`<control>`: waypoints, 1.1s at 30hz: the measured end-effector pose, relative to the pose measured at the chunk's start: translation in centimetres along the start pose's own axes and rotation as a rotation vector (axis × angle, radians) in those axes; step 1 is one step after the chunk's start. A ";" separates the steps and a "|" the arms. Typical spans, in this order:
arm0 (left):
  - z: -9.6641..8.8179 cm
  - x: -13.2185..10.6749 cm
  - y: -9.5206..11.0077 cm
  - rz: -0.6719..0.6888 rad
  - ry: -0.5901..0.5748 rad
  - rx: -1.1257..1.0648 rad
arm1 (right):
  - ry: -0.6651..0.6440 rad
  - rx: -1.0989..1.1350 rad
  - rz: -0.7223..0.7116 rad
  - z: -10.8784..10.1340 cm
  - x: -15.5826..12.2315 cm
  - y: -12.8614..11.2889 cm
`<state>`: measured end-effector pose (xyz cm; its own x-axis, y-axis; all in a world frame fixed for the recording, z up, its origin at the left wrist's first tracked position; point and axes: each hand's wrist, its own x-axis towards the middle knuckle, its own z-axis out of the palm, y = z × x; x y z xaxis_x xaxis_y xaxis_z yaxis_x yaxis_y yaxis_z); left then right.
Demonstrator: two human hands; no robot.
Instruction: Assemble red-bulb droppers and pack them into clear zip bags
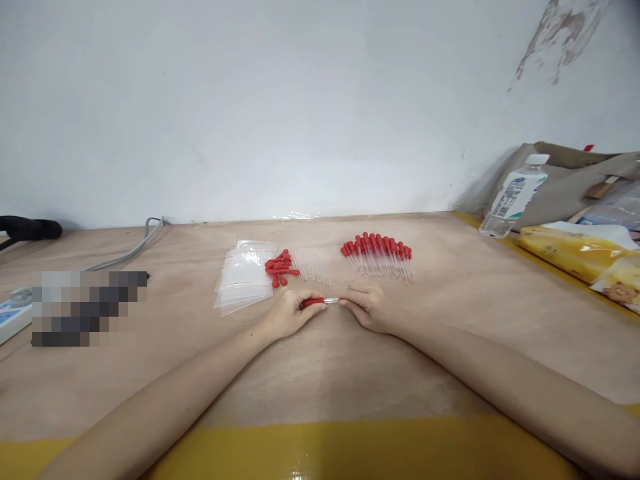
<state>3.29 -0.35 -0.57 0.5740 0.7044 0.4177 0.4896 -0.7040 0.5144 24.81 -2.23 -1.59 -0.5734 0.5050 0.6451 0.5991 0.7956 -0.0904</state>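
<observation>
Between my hands, a red rubber dropper bulb [314, 302] and a clear dropper tube [331, 301] lie in line, meeting end to end. My left hand [290, 313] pinches the bulb. The tube's other end is in the closed fingers of my right hand [373, 308], which hide its tip. Just beyond my left hand is a pile of loose red bulbs [281, 265], with a row of bare clear tubes [313, 265] to its right. Past my right hand, several droppers with red bulbs on them [379, 250] lie fanned out side by side.
Clear plastic bags [246, 270] are stacked left of the bulbs. At the right stand a water bottle [515, 197] and a grey bag [565, 183], with a yellow packet [570, 250] nearby. A power strip [15, 317] and grey cable [130, 257] lie at the left; a white wall [300, 113] rises behind.
</observation>
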 end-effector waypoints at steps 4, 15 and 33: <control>0.0 -0.2 0.5 0.046 -0.017 -0.020 | -0.040 0.046 0.026 0.1 0.2 -0.4; 0.4 -0.5 -0.3 0.134 0.005 0.004 | -0.187 0.188 0.189 0.3 0.7 -0.9; -1.2 -0.9 0.3 0.147 -0.257 0.056 | -0.117 0.031 0.983 -5.2 2.9 5.2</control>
<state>2.14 -1.03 0.10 0.7854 0.5534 0.2774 0.4203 -0.8057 0.4173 29.18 1.56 3.75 0.1186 0.9739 0.1935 0.8241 0.0121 -0.5663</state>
